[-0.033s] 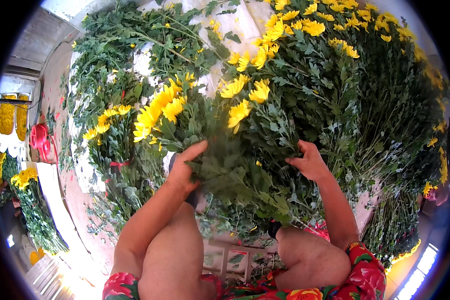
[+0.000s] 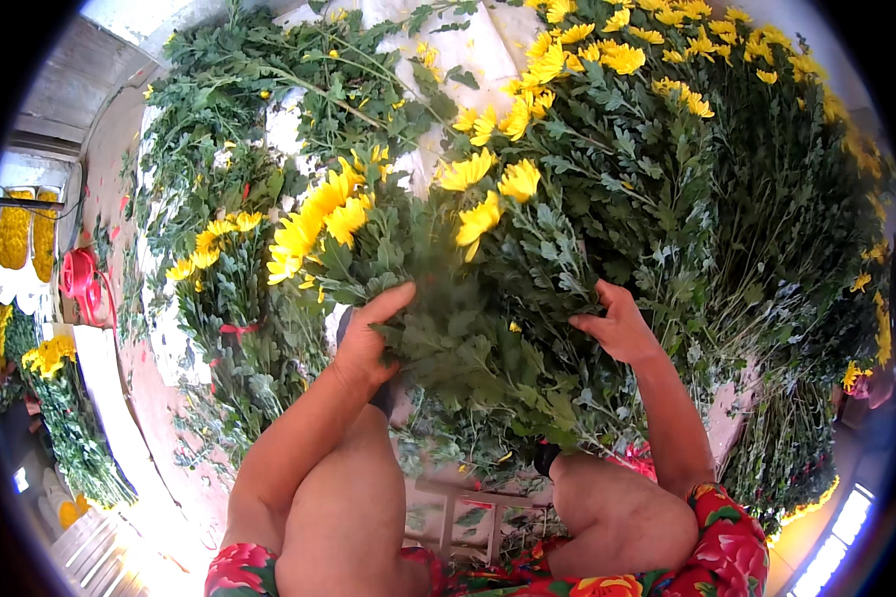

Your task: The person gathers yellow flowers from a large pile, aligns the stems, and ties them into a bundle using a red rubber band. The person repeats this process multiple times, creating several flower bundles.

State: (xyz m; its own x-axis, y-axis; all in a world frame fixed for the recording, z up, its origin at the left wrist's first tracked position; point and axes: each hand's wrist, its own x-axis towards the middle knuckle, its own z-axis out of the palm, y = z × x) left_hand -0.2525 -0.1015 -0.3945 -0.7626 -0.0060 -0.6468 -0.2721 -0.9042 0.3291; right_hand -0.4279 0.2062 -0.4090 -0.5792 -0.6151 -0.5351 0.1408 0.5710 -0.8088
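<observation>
My left hand point(image 2: 366, 333) is closed around the leafy stems of a bunch of yellow chrysanthemums point(image 2: 314, 224); its blooms point up and to the left. To the right, the thumb and finger of my right hand point(image 2: 619, 323) pinch at a chrysanthemum stem point(image 2: 558, 249) among dark green leaves, though the exact grip is partly hidden by foliage. A few open yellow blooms point(image 2: 480, 223) stand between the two hands. Loose leaves point(image 2: 488, 348) hang below, over my knees, and blur slightly in the middle.
A large heap of chrysanthemums point(image 2: 687, 199) covers the right side. Cut greenery point(image 2: 229, 99) lies at the far left. A smaller bunch with a red tie point(image 2: 237, 328) rests left of my left hand. Farther left are a red ribbon roll point(image 2: 78, 273) and another flower bundle point(image 2: 75, 418).
The blooms between my hands have shifted very slightly up and to the right. Both hands stay almost in the same place.
</observation>
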